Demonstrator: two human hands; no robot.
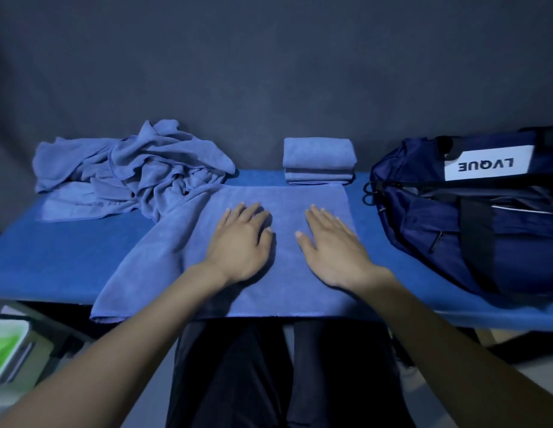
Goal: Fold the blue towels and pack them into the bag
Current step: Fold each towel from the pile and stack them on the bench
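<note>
We judge the task early: our left hand and right hand press flat, grip wide, on the spread blue terry towel, a folded stack done (crumpled pile waiting), the navy duffel bag open on the blue tabletop.

A blue table runs from side to side. Behind it hangs a dark gray wall. Low on the left, under the table's edge, sits a white box with something green inside. The person's dark pants show below the table.
</note>
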